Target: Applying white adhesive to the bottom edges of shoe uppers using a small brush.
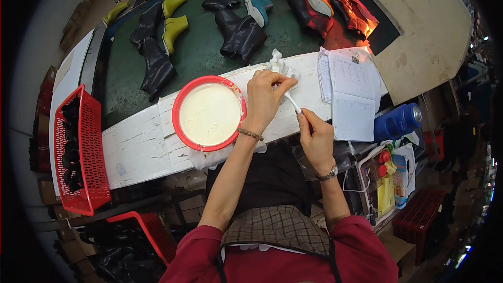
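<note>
My right hand (pixel 315 139) grips the lower end of a slim white stick-like tool (pixel 292 101), which slants up to the left. My left hand (pixel 266 97) is pinched at the tool's upper end, so its tip is hidden by my fingers. Just beyond my left hand, a crumpled white cloth (pixel 281 65) lies on the white-topped bench. Left of my hands stands a red-rimmed basin (pixel 179 132) of creamy white liquid, its rim close to my left wrist.
Black boots (pixel 239 35) with yellow, teal or white soles lie on a green conveyor belt (pixel 195 58), partly lit red at far right. A red basket (pixel 93 152) holds dark pieces. Paper sheets (pixel 354 106), a blue jug (pixel 394 123) and a clear box (pixel 380 183) sit right.
</note>
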A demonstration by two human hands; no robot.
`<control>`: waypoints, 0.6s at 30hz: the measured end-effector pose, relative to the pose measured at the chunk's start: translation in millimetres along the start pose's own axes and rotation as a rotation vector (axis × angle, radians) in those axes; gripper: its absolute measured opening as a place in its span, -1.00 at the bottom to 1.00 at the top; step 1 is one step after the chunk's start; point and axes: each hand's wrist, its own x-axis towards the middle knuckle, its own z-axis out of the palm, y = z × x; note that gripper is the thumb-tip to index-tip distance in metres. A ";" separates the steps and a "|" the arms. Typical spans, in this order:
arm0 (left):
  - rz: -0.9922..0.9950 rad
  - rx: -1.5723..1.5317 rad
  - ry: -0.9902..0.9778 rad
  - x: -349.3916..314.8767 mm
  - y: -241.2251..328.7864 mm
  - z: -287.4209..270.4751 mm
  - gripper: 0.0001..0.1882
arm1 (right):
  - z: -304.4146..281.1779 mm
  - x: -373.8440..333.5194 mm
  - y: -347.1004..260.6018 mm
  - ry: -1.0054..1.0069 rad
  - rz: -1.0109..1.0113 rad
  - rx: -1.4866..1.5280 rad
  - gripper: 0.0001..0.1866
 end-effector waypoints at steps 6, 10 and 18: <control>0.246 0.053 -0.252 6.4 14.5 -19.5 -0.83 | -38.9 7.9 19.3 -0.111 0.015 -0.016 -0.83; 0.279 0.013 -0.350 16.2 16.9 -22.5 -0.81 | -59.3 14.4 13.4 -0.101 -0.133 -0.051 -0.83; 0.029 0.020 0.009 25.9 18.1 -29.1 -0.77 | -66.8 12.8 38.0 -0.176 0.171 0.360 -0.76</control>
